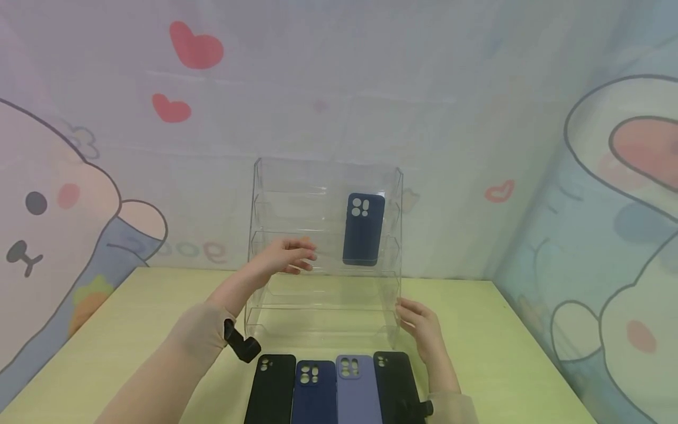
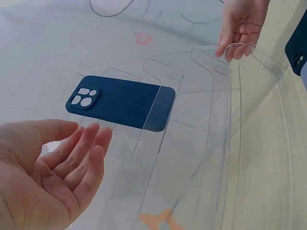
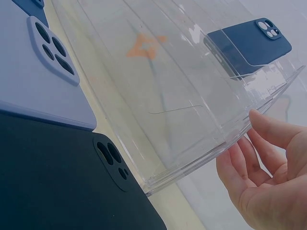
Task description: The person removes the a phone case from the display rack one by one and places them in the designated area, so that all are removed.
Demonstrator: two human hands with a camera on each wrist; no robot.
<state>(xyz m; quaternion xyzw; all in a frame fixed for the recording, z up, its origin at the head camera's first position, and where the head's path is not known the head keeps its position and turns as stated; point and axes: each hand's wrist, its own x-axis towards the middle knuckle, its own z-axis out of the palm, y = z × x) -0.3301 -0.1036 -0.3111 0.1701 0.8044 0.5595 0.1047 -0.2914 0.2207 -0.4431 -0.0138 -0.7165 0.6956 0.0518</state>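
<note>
A clear tiered display rack [image 1: 307,309] stands on the table. In its right half a dark blue phone case [image 1: 364,229] leans upright, camera cutouts at the top. My left hand [image 1: 288,255] is raised in front of the rack's left half, fingers loosely bent and holding nothing. The left wrist view shows this hand [image 2: 62,167] below the blue case, apart from it. My right hand [image 1: 421,324] rests at the rack's right side edge. Seen from the right wrist, its thumb and fingertips [image 3: 256,120] touch that edge from outside, lightly curved, not wrapped round it.
Before the rack lie a black case [image 1: 271,388], a blue case [image 1: 315,394], a lavender case [image 1: 359,394] and another black case [image 1: 396,383], side by side. The pale yellow table [image 1: 477,347] meets a printed cloth backdrop [image 1: 450,129] behind the rack.
</note>
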